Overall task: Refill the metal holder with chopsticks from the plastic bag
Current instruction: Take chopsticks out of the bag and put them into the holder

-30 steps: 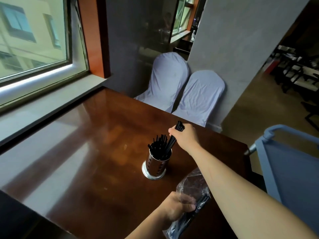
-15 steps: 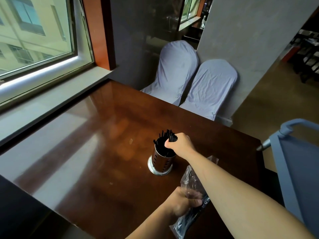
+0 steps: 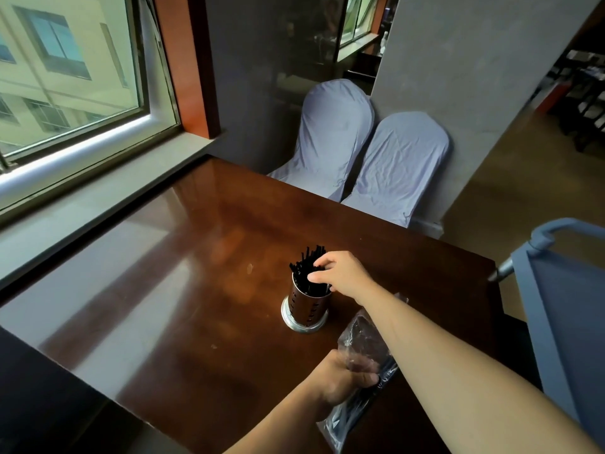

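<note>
perforated steel makes up the metal holder [image 3: 305, 306], a cylinder with small slots punched through its wall and a wide round foot, standing upright near the middle of the dark glossy wooden table [image 3: 183, 276]. black chopsticks [image 3: 307, 267] fill it, their ends fanning a little above the rim and leaning toward the far side. the right hand [image 3: 343, 273] sits at the holder's right edge, fingers curled loosely around the tops of the sticks and touching them; whether it actually pinches any of them i cannot tell. the left hand [image 3: 340, 378] is nearer the body, closed around the clear plastic bag [image 3: 360, 371], which lies on the table just right of the holder and partly under the right forearm. dark chopsticks show through the crinkled film at the bag's near end.

two grey covered chairs [image 3: 366, 152] stand against the wall beyond the table, a window [image 3: 65, 73] runs along the left, and a blue cart [image 3: 566, 306] edges in on the right.

compared with a second ago, the right hand is lower: then it held a bundle of sticks tilted above the holder with their ends poking out past the fist, and now those sticks stand inside with the others. half a second ago the hand covered the tops more fully; now its fingers have spread slightly. the left hand's grip on the bag looks unchanged.
</note>
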